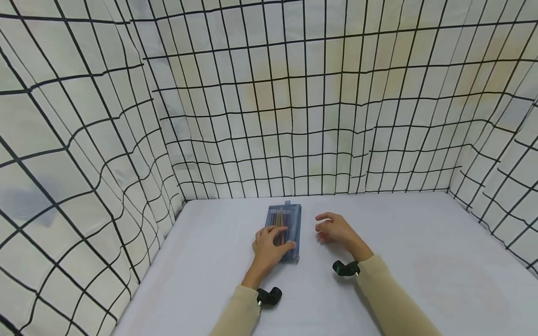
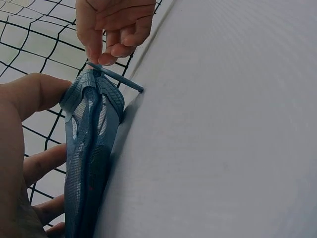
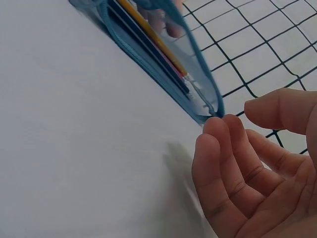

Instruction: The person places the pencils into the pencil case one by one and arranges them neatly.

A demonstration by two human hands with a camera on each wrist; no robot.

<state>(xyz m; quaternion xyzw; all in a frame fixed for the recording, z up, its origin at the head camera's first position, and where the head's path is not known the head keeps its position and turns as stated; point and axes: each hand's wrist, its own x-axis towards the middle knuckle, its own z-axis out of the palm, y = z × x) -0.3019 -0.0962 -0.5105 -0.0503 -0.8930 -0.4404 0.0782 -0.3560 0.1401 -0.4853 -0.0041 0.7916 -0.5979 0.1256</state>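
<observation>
A see-through blue zip pencil case [image 1: 296, 221] lies lengthwise on the white table, with several thin pencils [image 3: 153, 37] showing inside. Along its side, in the right wrist view, the zip edge gapes. My left hand [image 1: 266, 247] rests on the case, fingers spread over its top, thumb toward its right edge. In the left wrist view the left thumb [image 2: 42, 92] touches the upper end of the case. To the right of the case is my right hand [image 1: 336, 228], raised, fingers loosely bent and thumb apart, holding nothing. A blue tab [image 2: 121, 79] sticks out from the case's end.
White tabletop [image 1: 399, 261] stretches around the case on all sides. Black netting [image 1: 307, 116] over pale walls closes off the back and both sides. A small black camera [image 1: 269, 296] sits on the left wrist, another camera [image 1: 345, 268] on the right.
</observation>
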